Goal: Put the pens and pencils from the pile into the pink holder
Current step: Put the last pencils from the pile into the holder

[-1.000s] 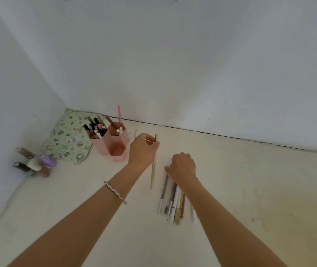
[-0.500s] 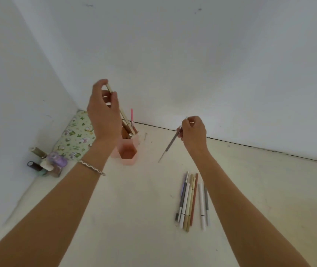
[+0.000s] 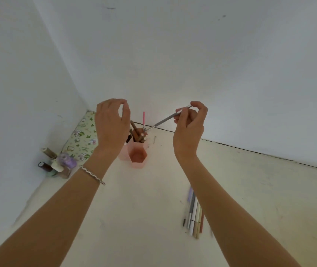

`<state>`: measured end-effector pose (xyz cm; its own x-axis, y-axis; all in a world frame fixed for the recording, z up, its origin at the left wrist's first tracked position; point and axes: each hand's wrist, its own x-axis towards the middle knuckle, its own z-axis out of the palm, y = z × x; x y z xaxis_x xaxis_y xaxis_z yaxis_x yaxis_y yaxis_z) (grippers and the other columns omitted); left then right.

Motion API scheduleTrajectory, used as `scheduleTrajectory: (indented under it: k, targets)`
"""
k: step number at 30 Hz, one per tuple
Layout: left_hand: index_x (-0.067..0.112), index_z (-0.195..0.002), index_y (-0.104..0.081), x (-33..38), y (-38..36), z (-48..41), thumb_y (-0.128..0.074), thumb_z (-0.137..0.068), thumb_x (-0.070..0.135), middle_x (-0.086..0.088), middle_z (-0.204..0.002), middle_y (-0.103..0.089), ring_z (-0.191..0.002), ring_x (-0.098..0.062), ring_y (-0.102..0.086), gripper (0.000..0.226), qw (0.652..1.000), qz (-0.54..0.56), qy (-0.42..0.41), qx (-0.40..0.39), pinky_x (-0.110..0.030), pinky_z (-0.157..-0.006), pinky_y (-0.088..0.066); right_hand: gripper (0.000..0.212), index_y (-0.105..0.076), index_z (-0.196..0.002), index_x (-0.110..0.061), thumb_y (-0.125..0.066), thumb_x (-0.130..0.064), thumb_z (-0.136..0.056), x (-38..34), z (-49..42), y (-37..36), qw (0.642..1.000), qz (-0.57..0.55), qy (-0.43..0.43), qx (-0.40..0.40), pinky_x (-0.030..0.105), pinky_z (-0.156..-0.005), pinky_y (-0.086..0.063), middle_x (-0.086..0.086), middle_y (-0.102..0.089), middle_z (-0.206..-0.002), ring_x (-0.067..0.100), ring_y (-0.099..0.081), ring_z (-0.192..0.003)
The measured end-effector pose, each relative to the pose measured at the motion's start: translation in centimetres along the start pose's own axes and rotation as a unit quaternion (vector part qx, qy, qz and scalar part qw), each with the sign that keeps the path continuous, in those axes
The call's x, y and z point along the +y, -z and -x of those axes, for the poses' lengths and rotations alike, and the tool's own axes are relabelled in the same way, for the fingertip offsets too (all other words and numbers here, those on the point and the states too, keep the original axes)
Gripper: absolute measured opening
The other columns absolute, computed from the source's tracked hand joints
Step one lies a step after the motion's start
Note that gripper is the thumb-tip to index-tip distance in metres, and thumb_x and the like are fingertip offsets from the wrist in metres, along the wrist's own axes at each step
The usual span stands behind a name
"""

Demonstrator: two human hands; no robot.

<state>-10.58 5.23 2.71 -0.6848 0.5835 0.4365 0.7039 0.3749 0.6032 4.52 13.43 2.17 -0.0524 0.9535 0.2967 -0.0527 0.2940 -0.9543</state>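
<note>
The pink holder (image 3: pixel 137 158) stands on the pale surface near the corner, made of hexagonal cups; the back cups hold several pens and pencils, the front cup looks hollow. My left hand (image 3: pixel 112 128) hovers above the holder's left side, fingers curled apart, holding nothing. My right hand (image 3: pixel 189 130) pinches the top end of a grey pen (image 3: pixel 165 118), which slants down-left with its tip over the back cup. The pile of pens and pencils (image 3: pixel 194 214) lies on the surface, partly hidden by my right forearm.
A green floral pouch (image 3: pixel 81 138) lies in the corner behind my left hand. Several small bottles (image 3: pixel 57 163) stand against the left wall. White walls close the space at the left and the back.
My left hand has let go of the beige pencil, which is now in the holder. My right hand has carried the grey pen from above the pile toward the holder.
</note>
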Motion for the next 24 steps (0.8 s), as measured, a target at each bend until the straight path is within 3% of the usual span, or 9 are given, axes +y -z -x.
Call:
scheduleTrajectory:
  k: [5, 8, 11, 13, 16, 19, 21, 24]
  targets:
    - [0.015, -0.114, -0.066, 0.7, 1.9, -0.3, -0.043, -0.100, 0.017, 0.000, -0.113, -0.068, -0.110, -0.021, -0.056, 0.027, 0.997, 0.067, 0.027, 0.009, -0.025, -0.094, -0.040, 0.016, -0.040, -0.113, -0.031, -0.042, -0.018, -0.102, 1.2, 1.1, -1.7, 0.988, 0.107, 0.055, -0.098, 0.014, -0.067, -0.048, -0.001, -0.067, -0.087, 0.008, -0.063, -0.076]
    - [0.013, -0.112, -0.067, 1.5, 2.3, 0.2, -0.044, -0.099, 0.015, 0.001, -0.109, -0.068, -0.104, -0.020, -0.060, 0.027, 0.994, 0.102, 0.033, -0.007, -0.039, -0.092, -0.049, 0.011, -0.051, -0.110, -0.017, -0.045, -0.014, -0.101, 2.3, 2.4, -1.8, 0.949, 0.213, 0.110, -0.203, 0.035, -0.070, -0.052, 0.005, -0.066, -0.088, 0.020, -0.060, -0.076]
    - [0.014, -0.107, -0.067, 3.0, 1.9, 1.6, -0.045, -0.096, 0.015, 0.004, -0.102, -0.068, -0.097, -0.016, -0.062, 0.025, 0.993, 0.117, 0.011, -0.009, -0.036, -0.086, -0.052, 0.020, -0.065, -0.110, -0.006, -0.051, -0.009, -0.097, 2.9, 2.9, -0.5, 0.941, 0.232, 0.169, -0.179, 0.036, -0.084, -0.052, 0.005, -0.068, -0.106, 0.022, -0.062, -0.095]
    - [0.018, -0.099, -0.066, 4.6, 1.0, 3.2, -0.048, -0.093, 0.016, 0.009, -0.091, -0.066, -0.085, -0.011, -0.062, 0.019, 0.992, 0.121, -0.023, -0.023, -0.027, -0.078, -0.050, 0.024, -0.064, -0.113, -0.008, -0.048, -0.010, -0.095, 2.5, 2.2, 1.0, 0.959, 0.211, 0.147, -0.118, 0.032, -0.081, -0.052, 0.002, -0.066, -0.105, 0.018, -0.061, -0.090]
    - [0.021, -0.095, -0.064, 6.9, -2.3, 6.6, -0.054, -0.090, 0.015, 0.010, -0.085, -0.067, -0.075, -0.011, -0.062, 0.013, 0.985, 0.092, -0.018, -0.147, -0.026, -0.073, -0.050, 0.028, -0.062, -0.110, -0.013, -0.042, -0.009, -0.090, 1.8, 0.5, 3.8, 0.975, 0.194, 0.071, -0.077, 0.030, -0.075, -0.050, -0.004, -0.065, -0.100, 0.011, -0.061, -0.086]
    - [0.019, -0.100, -0.065, 8.3, -6.5, 11.2, -0.055, -0.088, 0.011, 0.004, -0.094, -0.069, -0.088, -0.017, -0.066, 0.018, 0.942, 0.035, 0.035, -0.331, -0.033, -0.083, -0.054, 0.026, -0.061, -0.108, -0.018, -0.042, -0.008, -0.093, 1.7, -0.2, 6.9, 0.974, 0.210, 0.012, -0.083, 0.024, -0.067, -0.046, -0.007, -0.066, -0.093, 0.005, -0.055, -0.068]
    - [0.020, -0.104, -0.064, 8.2, -8.6, 13.9, -0.054, -0.086, 0.010, 0.002, -0.102, -0.070, -0.094, -0.019, -0.066, 0.023, 0.916, -0.013, 0.061, -0.395, -0.029, -0.085, -0.053, 0.024, -0.062, -0.106, -0.018, -0.043, -0.008, -0.095, 1.9, -0.1, 8.8, 0.971, 0.221, -0.015, -0.091, 0.023, -0.064, -0.044, -0.009, -0.066, -0.089, 0.004, -0.051, -0.060]
    - [0.017, -0.108, -0.062, 8.1, -10.6, 16.6, -0.052, -0.089, 0.008, -0.002, -0.107, -0.068, -0.096, -0.021, -0.065, 0.023, 0.896, -0.074, 0.063, -0.432, -0.028, -0.078, -0.050, 0.023, -0.064, -0.100, -0.018, -0.045, -0.007, -0.094, 2.2, 0.2, 12.4, 0.963, 0.246, -0.038, -0.098, 0.024, -0.063, -0.044, -0.009, -0.067, -0.084, 0.003, -0.050, -0.057]
